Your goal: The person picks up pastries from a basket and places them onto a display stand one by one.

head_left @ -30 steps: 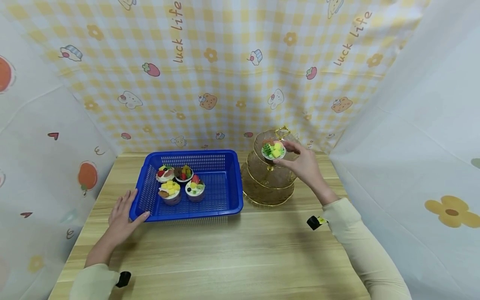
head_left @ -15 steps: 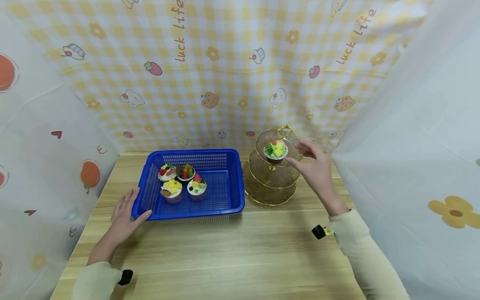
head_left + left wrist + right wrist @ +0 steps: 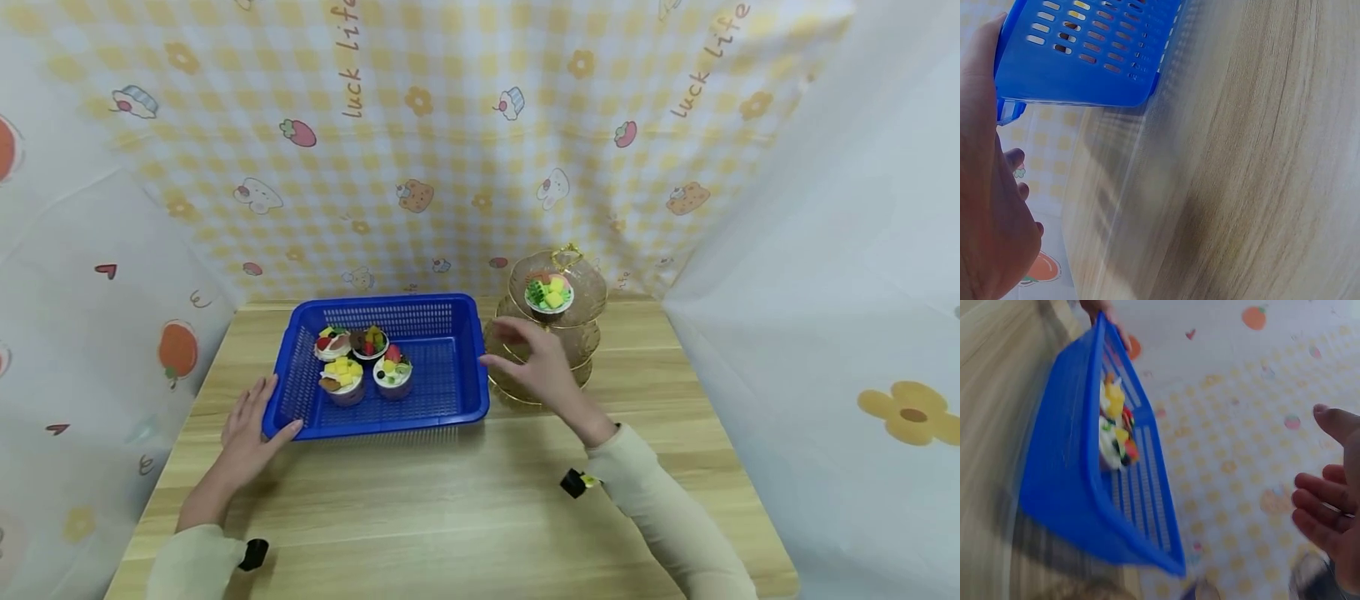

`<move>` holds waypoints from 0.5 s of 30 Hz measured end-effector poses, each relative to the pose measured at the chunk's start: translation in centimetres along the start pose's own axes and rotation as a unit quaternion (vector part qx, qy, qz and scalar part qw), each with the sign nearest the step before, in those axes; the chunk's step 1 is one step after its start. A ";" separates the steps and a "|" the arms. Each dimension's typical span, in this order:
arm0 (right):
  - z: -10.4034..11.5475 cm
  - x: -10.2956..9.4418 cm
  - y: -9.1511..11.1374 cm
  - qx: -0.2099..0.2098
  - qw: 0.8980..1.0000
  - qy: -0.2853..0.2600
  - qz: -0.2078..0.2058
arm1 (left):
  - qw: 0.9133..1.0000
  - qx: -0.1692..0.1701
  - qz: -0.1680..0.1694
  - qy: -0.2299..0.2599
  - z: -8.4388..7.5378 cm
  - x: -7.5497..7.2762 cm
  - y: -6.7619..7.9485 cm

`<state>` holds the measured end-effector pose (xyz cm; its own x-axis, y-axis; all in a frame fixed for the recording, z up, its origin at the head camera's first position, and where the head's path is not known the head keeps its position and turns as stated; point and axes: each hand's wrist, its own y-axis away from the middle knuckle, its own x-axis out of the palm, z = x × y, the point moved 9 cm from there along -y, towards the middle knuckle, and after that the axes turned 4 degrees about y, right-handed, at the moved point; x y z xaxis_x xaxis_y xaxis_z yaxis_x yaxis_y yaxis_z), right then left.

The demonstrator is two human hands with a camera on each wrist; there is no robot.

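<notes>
My left hand (image 3: 247,427) rests against the front left corner of a blue plastic basket (image 3: 390,430), its thumb on the front rim and its fingers along the left side. Several toy dessert cups topped with cream and fruit stand in the basket's left half, among them a cup with yellow cubes (image 3: 343,382) and a cup with a strawberry (image 3: 393,375). My right hand (image 3: 536,362), holding nothing, hovers near the basket's right rim with thumb and fingers apart. Behind it, a dessert cup with yellow and green topping (image 3: 549,295) sits on the top plate of a three-tier stand (image 3: 587,287).
The stand's lower tiers (image 3: 581,343), gold-rimmed and see-through, are partly covered by my right hand. A wooden table (image 3: 420,517) carries both basket and stand. Behind it hangs a checked yellow curtain (image 3: 450,167); pale sheets border both sides.
My right hand let go of the dessert cup on the top plate, drew away to the right, then swung left and down toward the basket. The left hand has stayed on the basket.
</notes>
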<state>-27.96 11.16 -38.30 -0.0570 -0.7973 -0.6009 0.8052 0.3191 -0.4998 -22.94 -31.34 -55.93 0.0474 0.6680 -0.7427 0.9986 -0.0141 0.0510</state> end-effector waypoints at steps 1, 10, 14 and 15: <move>0.1 1.1 -0.6 0.004 1.000 -0.003 0.019 | 1.000 0.000 -0.001 0.000 0.0 0.0 0.0; 1.0 8.6 -6.9 0.023 0.990 -0.010 0.140 | 1.000 0.005 -0.009 0.002 0.4 0.1 0.1; 0.5 11.0 -9.3 0.020 0.985 -0.022 0.170 | 1.000 0.011 -0.009 0.006 0.2 0.0 0.0; 0.2 11.5 -9.8 0.020 0.984 -0.024 0.174 | 1.000 0.012 -0.009 0.007 0.2 0.0 0.0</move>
<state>-36.40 -1.29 -40.16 0.2541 -0.6671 -0.7003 0.7935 0.5577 -0.2434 -22.98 -31.44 -56.06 0.0295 0.6786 -0.7339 0.9996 -0.0203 0.0213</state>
